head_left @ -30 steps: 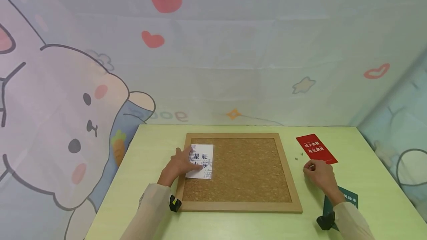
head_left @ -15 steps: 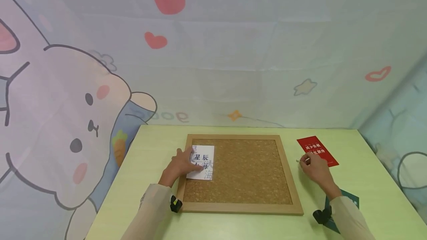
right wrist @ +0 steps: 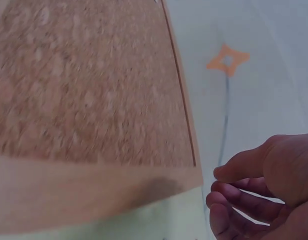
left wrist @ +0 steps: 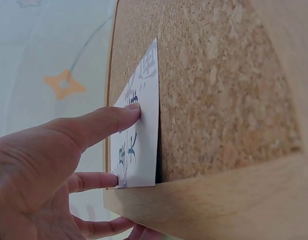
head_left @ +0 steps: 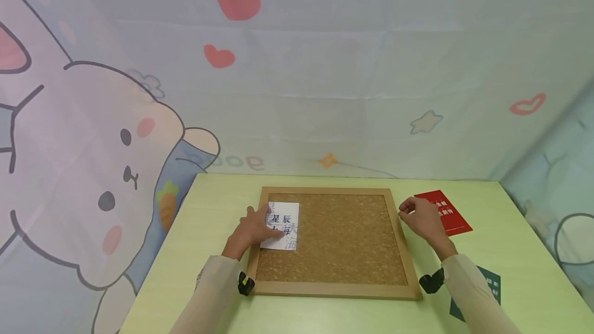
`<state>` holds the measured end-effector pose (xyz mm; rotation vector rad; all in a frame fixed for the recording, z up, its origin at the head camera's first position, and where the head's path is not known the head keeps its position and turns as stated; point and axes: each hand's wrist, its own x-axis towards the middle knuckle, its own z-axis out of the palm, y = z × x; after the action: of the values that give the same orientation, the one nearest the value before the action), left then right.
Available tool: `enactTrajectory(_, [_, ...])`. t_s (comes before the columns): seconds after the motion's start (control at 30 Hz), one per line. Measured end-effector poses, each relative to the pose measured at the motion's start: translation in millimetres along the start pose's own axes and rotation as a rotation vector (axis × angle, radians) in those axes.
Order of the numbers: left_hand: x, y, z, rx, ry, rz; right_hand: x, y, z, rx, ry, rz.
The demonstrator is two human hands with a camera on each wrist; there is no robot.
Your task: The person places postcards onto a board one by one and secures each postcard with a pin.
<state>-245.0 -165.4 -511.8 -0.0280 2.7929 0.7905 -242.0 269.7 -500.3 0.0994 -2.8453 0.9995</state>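
A white card [head_left: 290,213] with dark and pale lettering lies on the left part of the wood-framed corkboard [head_left: 348,241]. My left hand [head_left: 252,228] presses it, thumb straight on its face and a fingertip at its edge; other fingers reach past the frame. In the left wrist view the card [left wrist: 146,150] shows a shadow under one edge. My right hand [head_left: 419,216] hovers beside the board's right rim, thumb and fingertips drawn together. The right wrist view shows those fingers [right wrist: 226,202] almost touching; whether anything tiny sits between them cannot be seen.
A red card [head_left: 457,223] with white lettering lies right of the board, partly behind my right hand. Nearer me, a dark green card [head_left: 492,282] is partly under my right forearm. A printed cloth [head_left: 325,92] hangs behind the light green table [head_left: 223,189].
My right hand has moved from near the small bits by the red card, up and left to the board's right rim. The green card shows differently behind the arm. My left hand stays on the white card.
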Motion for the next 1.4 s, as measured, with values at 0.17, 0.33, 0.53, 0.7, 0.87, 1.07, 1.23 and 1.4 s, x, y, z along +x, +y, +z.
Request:
enactTrajectory(0.17, [-0.6,0.7,-0.1,0.006,0.006,-0.01,10.9,-22,7,0.031,-0.026,-0.028])
enactTrajectory(0.33, [-2.2,2.8,-1.0,0.01,0.011,-0.012,22.7,-42,21,0.025,-0.041,-0.057])
enactTrajectory(0.53, [-3.3,2.9,-1.6,0.008,0.017,-0.002,32.8,-65,36,0.024,-0.064,-0.114])
enactTrajectory(0.7, [-2.7,1.2,-1.9,0.017,0.018,0.003,40.3,-84,48,0.042,-0.092,-0.174])
enactTrajectory(0.87, [-2.2,1.7,-1.0,0.014,0.013,-0.001,46.9,-101,60,0.079,-0.159,-0.149])
enactTrajectory(1.07, [-1.2,0.3,0.9,0.026,0.018,-0.003,53.6,-121,81,0.138,-0.259,-0.133])
enactTrajectory(1.23, [-1.3,0.2,0.6,0.019,0.018,-0.003,57.2,-137,103,0.195,-0.33,-0.12])
enactTrajectory(1.4, [-1.3,0.6,-0.6,0.037,0.007,0.002,58.7,-155,124,0.232,-0.385,-0.107])
